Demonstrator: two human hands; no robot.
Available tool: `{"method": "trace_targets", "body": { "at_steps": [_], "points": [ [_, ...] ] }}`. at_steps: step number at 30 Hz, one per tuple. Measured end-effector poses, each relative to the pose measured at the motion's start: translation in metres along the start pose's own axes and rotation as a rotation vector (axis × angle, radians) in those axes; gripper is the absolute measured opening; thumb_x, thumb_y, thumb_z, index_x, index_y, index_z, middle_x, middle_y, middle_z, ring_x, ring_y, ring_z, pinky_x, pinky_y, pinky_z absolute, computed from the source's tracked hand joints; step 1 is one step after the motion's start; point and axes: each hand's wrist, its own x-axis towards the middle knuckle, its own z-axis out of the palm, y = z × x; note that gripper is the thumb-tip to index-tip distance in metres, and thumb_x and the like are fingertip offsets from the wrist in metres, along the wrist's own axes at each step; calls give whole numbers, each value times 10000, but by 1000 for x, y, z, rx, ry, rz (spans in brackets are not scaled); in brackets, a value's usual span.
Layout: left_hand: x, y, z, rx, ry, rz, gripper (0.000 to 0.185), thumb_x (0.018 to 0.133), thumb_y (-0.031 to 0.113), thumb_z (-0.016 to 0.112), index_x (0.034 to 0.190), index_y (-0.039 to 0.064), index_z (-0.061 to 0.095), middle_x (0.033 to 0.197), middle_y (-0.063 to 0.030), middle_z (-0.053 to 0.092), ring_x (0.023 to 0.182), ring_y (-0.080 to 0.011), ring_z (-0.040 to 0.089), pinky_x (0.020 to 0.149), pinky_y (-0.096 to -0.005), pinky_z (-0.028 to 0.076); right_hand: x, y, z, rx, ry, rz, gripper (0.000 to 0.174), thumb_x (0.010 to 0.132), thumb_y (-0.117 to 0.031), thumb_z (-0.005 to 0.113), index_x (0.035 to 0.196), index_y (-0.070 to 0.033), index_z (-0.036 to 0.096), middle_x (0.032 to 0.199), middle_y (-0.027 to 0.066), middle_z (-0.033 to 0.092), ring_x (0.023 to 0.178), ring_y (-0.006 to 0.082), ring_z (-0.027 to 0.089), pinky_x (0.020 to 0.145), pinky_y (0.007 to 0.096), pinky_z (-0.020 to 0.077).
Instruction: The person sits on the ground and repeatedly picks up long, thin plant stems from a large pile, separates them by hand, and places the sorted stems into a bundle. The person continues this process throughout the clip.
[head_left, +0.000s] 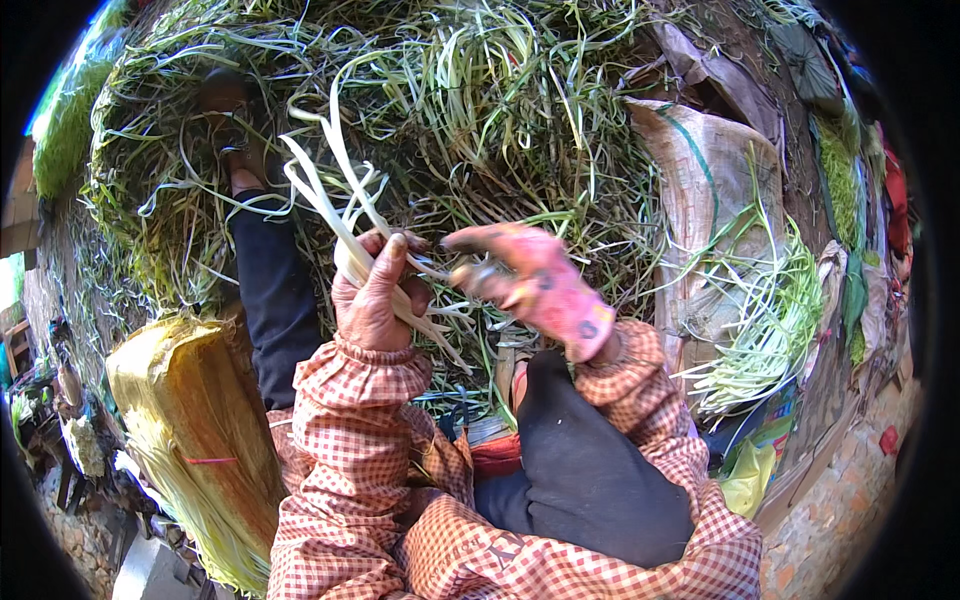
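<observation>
My left hand (373, 292), bare, grips a few pale chive-like stalks (319, 191) between thumb and fingers. Their curling tops rise above the fist, and the thin white ends (439, 334) stick out below it to the right. Just beside these stalks is my right hand (529, 281), in a pink patterned glove. Its fingers are blurred and bent toward the left hand; whether they pinch a stalk is unclear. Under and beyond both hands spreads a large heap of green and wilted leaves (480, 127).
On the right, loose green-and-white stalks (772, 330) lie on a woven sack (712, 165). A bundle of pale stalks (187, 502) with a red band leans against a yellow sack-covered block (180, 375) at left. My outstretched leg (274, 292) rests against the heap.
</observation>
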Motion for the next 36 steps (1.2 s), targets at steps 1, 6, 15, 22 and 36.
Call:
{"method": "trace_targets", "body": {
  "at_steps": [1, 6, 15, 22, 36],
  "points": [
    [1, 1, 2, 12, 18, -25, 120, 884, 112, 617, 973, 63, 555, 840, -78, 640, 571, -156, 573, 366, -245, 426, 2, -1, 9, 44, -87, 54, 299, 844, -305, 603, 1035, -75, 612, 897, 132, 640, 808, 317, 623, 732, 385, 497],
    [14, 17, -12, 24, 67, 139, 187, 884, 148, 627, 1025, 44, 564, 873, -107, 657, 620, -154, 594, 419, -241, 438, -50, 36, 7, 611, -234, 420, 281, 852, -308, 596, 923, -37, 622, 779, 132, 627, 765, 307, 624, 713, 360, 497],
    [18, 19, -35, -82, -29, 128, 237, 892, 145, 610, 1083, 26, 535, 1001, -137, 647, 892, -237, 637, 559, -333, 557, -86, 38, -66, -267, 101, 495, 322, 782, -267, 689, 1043, -84, 643, 979, 100, 651, 971, 254, 606, 880, 384, 464],
    [0, -12, -8, 9, -132, -125, 267, 881, 129, 613, 1122, 29, 558, 1131, -119, 608, 1030, -214, 592, 602, -333, 554, 12, -3, 16, 199, -80, 58, 296, 768, -200, 718, 1011, -48, 646, 907, 121, 641, 860, 253, 627, 727, 347, 503],
    [13, 16, -34, -226, -105, 22, 128, 921, 188, 572, 1023, 113, 554, 879, -106, 644, 777, -251, 655, 452, -311, 479, -88, 50, -53, 10, 426, 645, 271, 867, -164, 597, 1105, -39, 627, 810, 84, 656, 721, 155, 631, 671, 236, 504]
  ]
}}
